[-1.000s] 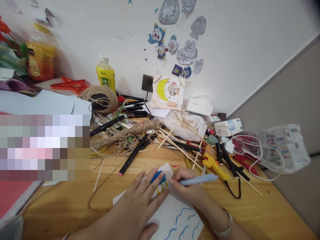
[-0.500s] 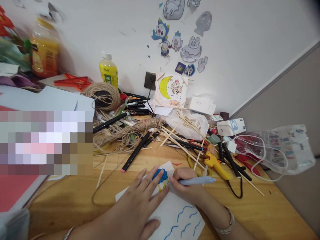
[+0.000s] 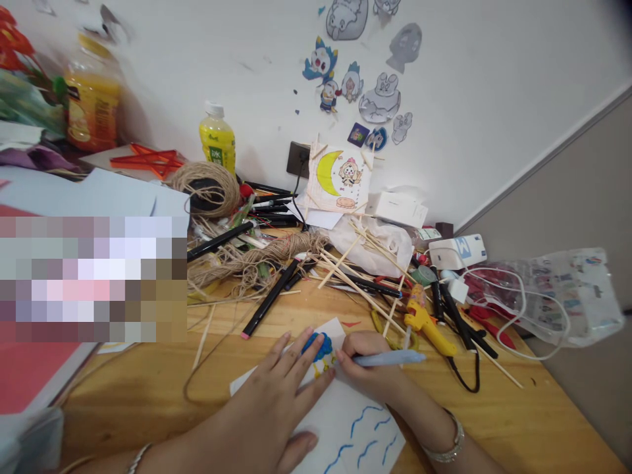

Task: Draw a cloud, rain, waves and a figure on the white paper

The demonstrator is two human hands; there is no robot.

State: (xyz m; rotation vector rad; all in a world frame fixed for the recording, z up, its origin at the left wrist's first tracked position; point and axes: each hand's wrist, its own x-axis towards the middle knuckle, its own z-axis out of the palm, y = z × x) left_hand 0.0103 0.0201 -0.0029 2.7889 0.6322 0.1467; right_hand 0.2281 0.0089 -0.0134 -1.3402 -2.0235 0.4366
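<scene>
My left hand [image 3: 276, 401] lies flat with fingers stretched out on a white sheet of paper [image 3: 345, 428], pinning it to the wooden table [image 3: 494, 421]. My right hand [image 3: 368, 368] is closed around a light blue pen [image 3: 390, 359], its tip at a small blue and yellow drawing [image 3: 320, 347] near the sheet's far corner. Blue wavy lines [image 3: 363, 438] run across the near part of the paper. A bracelet shows on each wrist.
Behind the paper lie a yellow glue gun [image 3: 424, 322] with a black cord, black markers [image 3: 269, 299], thin wooden sticks [image 3: 355, 280], twine [image 3: 207, 184], a yellow bottle [image 3: 217, 141], a moon drawing [image 3: 336, 176], white boxes [image 3: 457, 250] and a clear bag [image 3: 557, 293]. Red and blue sheets sit left.
The view has drifted slightly left and down. Both hands keep their places on the paper; the pen barely shifts.
</scene>
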